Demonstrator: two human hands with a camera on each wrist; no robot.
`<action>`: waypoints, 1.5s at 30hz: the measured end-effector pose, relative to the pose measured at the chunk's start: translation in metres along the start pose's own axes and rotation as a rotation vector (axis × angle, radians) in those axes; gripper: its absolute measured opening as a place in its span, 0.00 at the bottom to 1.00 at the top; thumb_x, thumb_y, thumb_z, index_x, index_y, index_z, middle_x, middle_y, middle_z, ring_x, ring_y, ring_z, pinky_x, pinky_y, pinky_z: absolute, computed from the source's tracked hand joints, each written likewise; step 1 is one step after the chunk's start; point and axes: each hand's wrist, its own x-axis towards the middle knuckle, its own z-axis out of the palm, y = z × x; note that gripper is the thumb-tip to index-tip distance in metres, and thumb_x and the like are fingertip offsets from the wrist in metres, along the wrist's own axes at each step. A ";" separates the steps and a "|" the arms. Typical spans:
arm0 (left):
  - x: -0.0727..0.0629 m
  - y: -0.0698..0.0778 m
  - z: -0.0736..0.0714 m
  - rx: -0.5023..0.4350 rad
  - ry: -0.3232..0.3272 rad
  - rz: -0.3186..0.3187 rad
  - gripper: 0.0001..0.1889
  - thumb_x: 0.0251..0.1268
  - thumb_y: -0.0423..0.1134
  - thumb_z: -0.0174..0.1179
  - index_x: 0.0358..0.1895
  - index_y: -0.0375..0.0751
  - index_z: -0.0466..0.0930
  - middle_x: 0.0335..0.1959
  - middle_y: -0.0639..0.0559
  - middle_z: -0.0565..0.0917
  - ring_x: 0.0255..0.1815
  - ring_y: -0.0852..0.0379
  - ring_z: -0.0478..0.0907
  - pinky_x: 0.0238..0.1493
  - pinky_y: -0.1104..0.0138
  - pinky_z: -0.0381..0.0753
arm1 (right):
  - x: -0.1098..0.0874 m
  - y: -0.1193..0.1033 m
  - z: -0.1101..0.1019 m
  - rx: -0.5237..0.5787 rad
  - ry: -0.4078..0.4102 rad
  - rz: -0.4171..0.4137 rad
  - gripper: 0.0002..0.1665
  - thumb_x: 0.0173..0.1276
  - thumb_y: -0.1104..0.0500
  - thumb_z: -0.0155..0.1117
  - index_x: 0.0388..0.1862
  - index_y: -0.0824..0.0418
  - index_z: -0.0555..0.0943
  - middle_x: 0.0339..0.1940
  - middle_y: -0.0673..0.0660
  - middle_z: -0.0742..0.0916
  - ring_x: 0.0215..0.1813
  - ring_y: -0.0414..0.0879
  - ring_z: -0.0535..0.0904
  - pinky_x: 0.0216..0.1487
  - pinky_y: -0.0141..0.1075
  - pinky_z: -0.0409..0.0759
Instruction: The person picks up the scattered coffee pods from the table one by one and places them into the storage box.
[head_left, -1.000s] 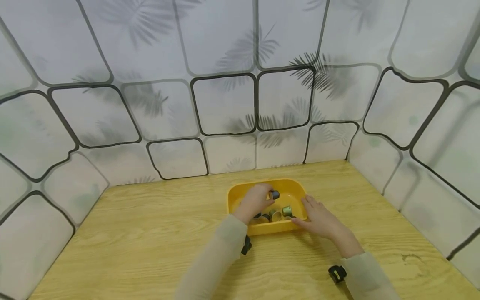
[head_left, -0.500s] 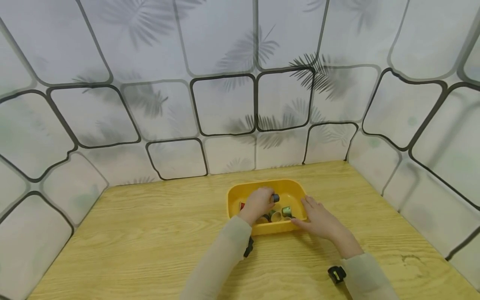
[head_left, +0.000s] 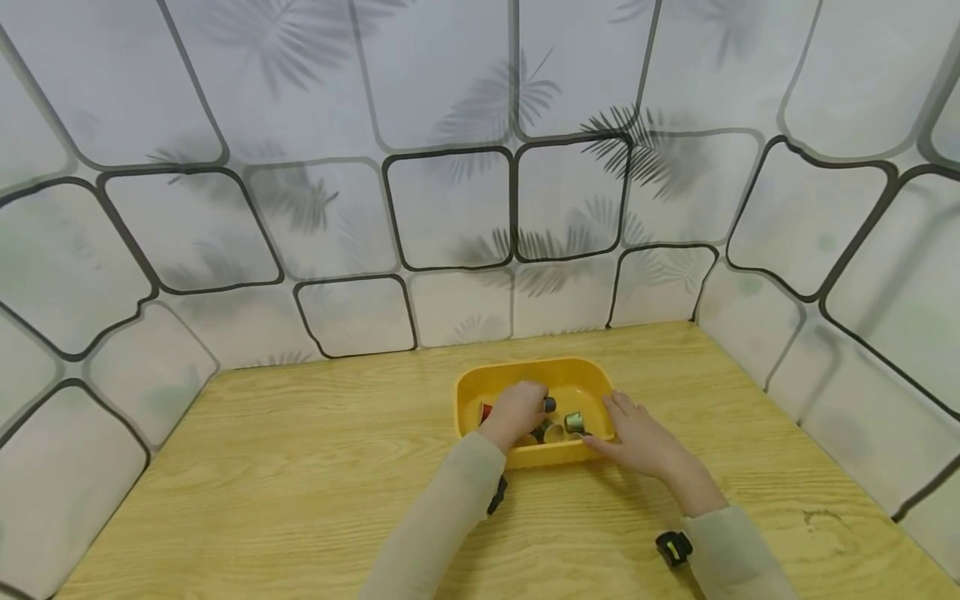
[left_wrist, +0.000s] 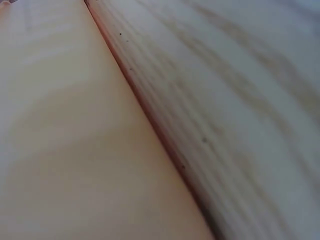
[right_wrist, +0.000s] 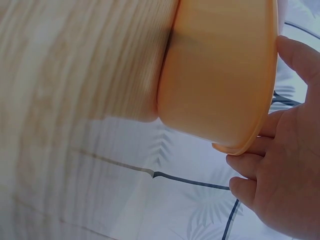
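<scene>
A yellow plastic bin stands on the table and holds several small coffee capsules. My left hand reaches into it and pinches a dark coffee capsule, partly hidden by the fingers. Just right of that hand lie a green capsule and a capsule with its pale lid showing. A red capsule peeks out on the left. My right hand grips the bin's right front corner; in the right wrist view its thumb and fingertips meet the rim. The left wrist view shows only the bin's outer wall and table.
The wood-grain table extends around the bin. Patterned white fabric walls rise behind it and at both sides. A black wrist strap piece hangs by the right sleeve.
My left hand has shifted slightly right and then lower with the dark capsule, uncovering the red capsule at left. My right hand has stayed at the bin's corner.
</scene>
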 end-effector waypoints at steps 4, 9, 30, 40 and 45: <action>0.000 -0.001 0.003 -0.017 -0.025 -0.008 0.05 0.57 0.38 0.59 0.27 0.44 0.74 0.22 0.55 0.75 0.22 0.61 0.70 0.22 0.70 0.69 | 0.000 0.000 0.000 0.000 -0.002 0.004 0.51 0.61 0.35 0.48 0.63 0.78 0.54 0.64 0.75 0.56 0.65 0.66 0.50 0.61 0.56 0.48; 0.000 -0.002 0.005 -0.030 -0.048 -0.010 0.05 0.57 0.37 0.59 0.27 0.44 0.73 0.21 0.54 0.74 0.21 0.61 0.70 0.21 0.70 0.68 | 0.000 0.000 0.001 -0.002 0.001 0.004 0.52 0.61 0.34 0.47 0.63 0.78 0.54 0.64 0.76 0.56 0.64 0.66 0.50 0.61 0.56 0.48; 0.000 -0.001 0.004 -0.057 -0.097 -0.034 0.05 0.58 0.38 0.59 0.28 0.44 0.73 0.21 0.54 0.74 0.20 0.61 0.69 0.20 0.70 0.66 | -0.001 -0.003 -0.002 0.007 0.000 0.006 0.53 0.61 0.34 0.47 0.63 0.79 0.54 0.63 0.76 0.56 0.64 0.67 0.51 0.60 0.57 0.49; 0.001 0.001 0.002 -0.105 -0.115 -0.069 0.07 0.58 0.39 0.58 0.38 0.42 0.76 0.27 0.53 0.77 0.22 0.62 0.70 0.22 0.70 0.69 | -0.001 -0.001 -0.002 0.009 0.001 0.013 0.53 0.60 0.33 0.46 0.63 0.78 0.54 0.64 0.75 0.56 0.64 0.67 0.50 0.60 0.57 0.49; 0.001 0.001 0.002 -0.125 -0.105 -0.075 0.16 0.58 0.40 0.58 0.50 0.40 0.74 0.36 0.51 0.80 0.30 0.61 0.76 0.31 0.69 0.75 | -0.001 -0.001 -0.001 0.006 0.001 0.008 0.53 0.60 0.33 0.47 0.63 0.79 0.54 0.64 0.75 0.56 0.64 0.67 0.50 0.60 0.57 0.50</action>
